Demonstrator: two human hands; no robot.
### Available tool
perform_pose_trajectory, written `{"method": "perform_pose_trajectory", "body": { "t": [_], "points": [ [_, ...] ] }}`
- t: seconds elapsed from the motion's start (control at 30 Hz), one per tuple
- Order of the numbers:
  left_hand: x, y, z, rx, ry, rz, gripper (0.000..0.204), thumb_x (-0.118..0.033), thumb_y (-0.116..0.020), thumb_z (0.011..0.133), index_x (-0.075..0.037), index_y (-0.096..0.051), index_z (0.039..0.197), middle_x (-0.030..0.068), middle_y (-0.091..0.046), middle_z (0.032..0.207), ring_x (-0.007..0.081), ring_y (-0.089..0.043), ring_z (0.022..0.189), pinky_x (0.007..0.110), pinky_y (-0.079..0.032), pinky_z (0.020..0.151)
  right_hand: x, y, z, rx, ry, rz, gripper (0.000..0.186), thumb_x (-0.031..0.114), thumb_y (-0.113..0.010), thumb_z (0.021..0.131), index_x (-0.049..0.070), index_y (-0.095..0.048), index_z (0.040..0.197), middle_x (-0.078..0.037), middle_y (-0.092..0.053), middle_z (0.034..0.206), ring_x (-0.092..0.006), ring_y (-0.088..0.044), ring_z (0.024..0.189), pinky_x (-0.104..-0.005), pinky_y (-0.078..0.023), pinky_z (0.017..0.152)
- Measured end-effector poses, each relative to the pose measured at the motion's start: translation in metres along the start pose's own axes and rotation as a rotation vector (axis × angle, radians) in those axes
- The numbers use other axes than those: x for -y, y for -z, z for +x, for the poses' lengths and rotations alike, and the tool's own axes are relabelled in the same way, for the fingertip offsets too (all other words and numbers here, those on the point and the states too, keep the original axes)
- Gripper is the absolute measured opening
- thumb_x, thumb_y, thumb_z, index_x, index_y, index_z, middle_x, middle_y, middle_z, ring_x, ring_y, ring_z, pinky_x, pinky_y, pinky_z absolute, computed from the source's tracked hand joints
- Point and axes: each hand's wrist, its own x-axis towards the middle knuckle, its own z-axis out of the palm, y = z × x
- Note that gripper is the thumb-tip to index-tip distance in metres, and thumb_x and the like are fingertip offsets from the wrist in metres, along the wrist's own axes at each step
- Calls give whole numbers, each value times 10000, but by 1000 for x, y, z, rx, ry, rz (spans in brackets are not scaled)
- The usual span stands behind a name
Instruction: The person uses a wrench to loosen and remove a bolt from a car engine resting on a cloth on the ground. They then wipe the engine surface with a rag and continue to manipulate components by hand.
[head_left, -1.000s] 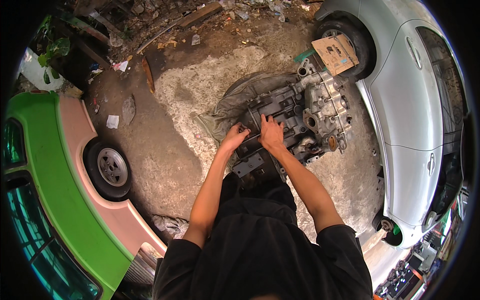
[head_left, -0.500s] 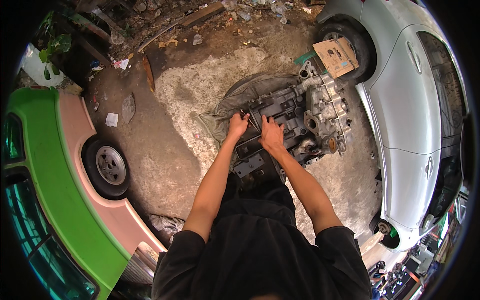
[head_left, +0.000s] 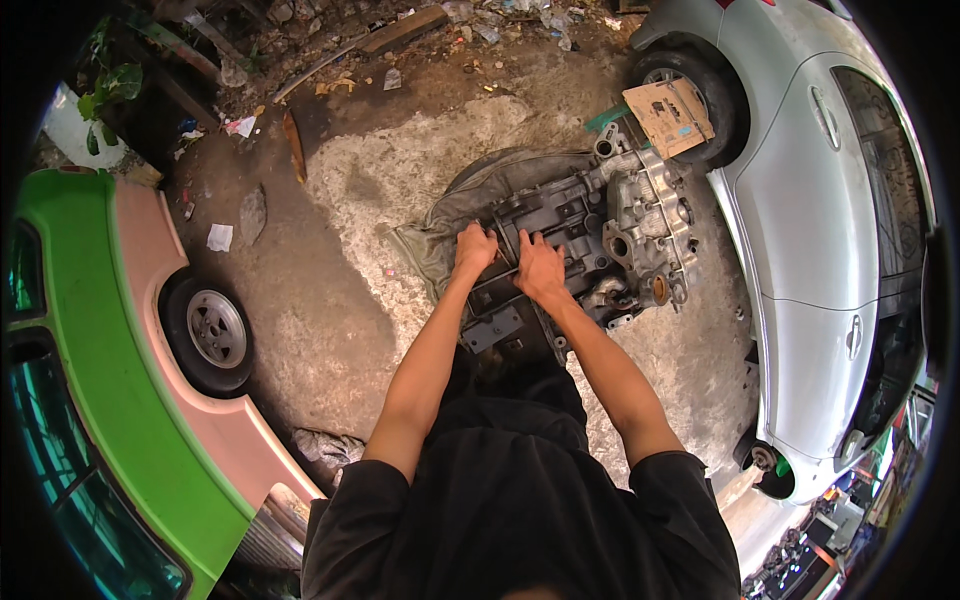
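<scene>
A car engine (head_left: 565, 222) lies on its side on the ground in front of me, a dark block with a pale metal head on its right. At the block's left part, my left hand (head_left: 476, 250) is closed, fingers curled. What it grips, perhaps something thin, is too small to make out. My right hand (head_left: 541, 267) rests on the middle of the block, its fingers apart and touching the dark casing. The two hands are a short gap apart. A grey-green cloth (head_left: 425, 245) is spread under the engine's left and far side.
A green and pink vehicle (head_left: 150, 290) stands at the left, a silver car (head_left: 800, 230) at the right. Cardboard (head_left: 669, 117) leans on the silver car's wheel. Litter and a wooden plank (head_left: 405, 28) lie at the far edge. A stone (head_left: 252, 215) sits on the left floor.
My left hand has turned slightly, its fingers now lower over the block; the thin dark thing at its fingertips shows less. My right hand stays nearly in place. The whole view has shifted slightly.
</scene>
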Motion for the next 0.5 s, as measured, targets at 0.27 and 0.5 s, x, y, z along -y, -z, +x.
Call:
{"method": "perform_pose_trajectory", "body": {
  "t": [0.27, 0.5],
  "points": [
    [-1, 18, -70, -105, -246, -12, 294, -185, -616, 912, 92, -609, 1012, 225, -688, 779, 340, -706, 765, 432, -524, 667, 2, 7, 2, 78, -8, -52, 894, 217, -830, 705, 87, -361, 1455, -168, -496, 1363, -336, -511, 1260, -545, -339, 1099],
    [-7, 3, -82, -91, -320, 33, 468, -168, -577, 930, 152, -483, 1258, 304, -653, 842, 437, -663, 887, 469, -512, 751, 2, 3, 2, 57, -11, -63, 901, 215, -830, 706, 82, -349, 1457, -173, -497, 1359, -342, -515, 1254, -544, -344, 1098]
  ]
}}
